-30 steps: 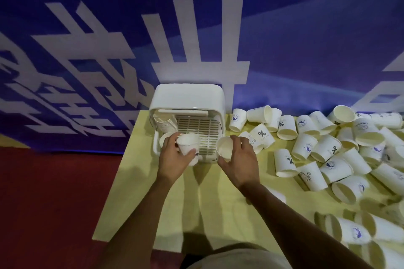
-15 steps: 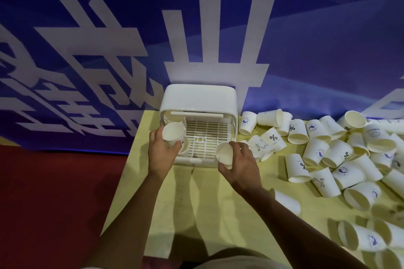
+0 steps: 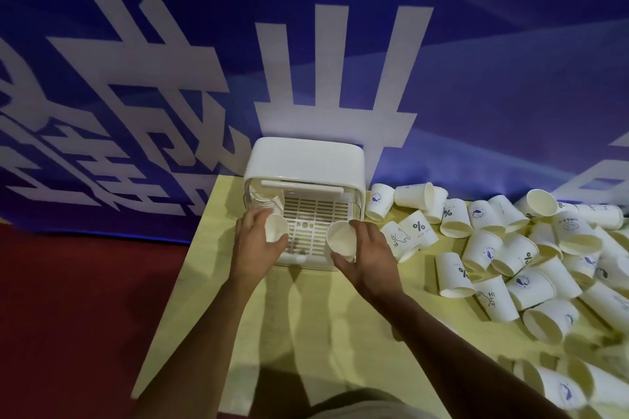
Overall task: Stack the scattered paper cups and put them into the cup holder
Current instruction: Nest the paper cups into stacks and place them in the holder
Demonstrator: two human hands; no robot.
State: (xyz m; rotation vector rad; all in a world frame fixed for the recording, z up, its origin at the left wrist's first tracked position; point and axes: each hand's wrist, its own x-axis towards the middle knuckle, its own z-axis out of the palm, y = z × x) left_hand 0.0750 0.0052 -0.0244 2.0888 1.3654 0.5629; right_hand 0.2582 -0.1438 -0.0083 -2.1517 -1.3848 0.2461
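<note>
In the head view, 1 white paper cup (image 3: 276, 227) is gripped by the left hand (image 3: 253, 248) and 1 other cup (image 3: 341, 237) by the right hand (image 3: 369, 260), both held at the front of 1 rounded plastic cup holder (image 3: 306, 156) with a slotted floor. Over 20 tapered, printed scattered cups (image 3: 483, 250) are strewn to its right on 1 yellow table (image 3: 272, 333).

Bare left grip (image 3: 253, 248) and right grip (image 3: 369, 260), with forearms (image 3: 218, 323) uncovered past the elbow; a pale greyish-white garment (image 3: 360, 410) shows at the frame's bottom edge.
</note>
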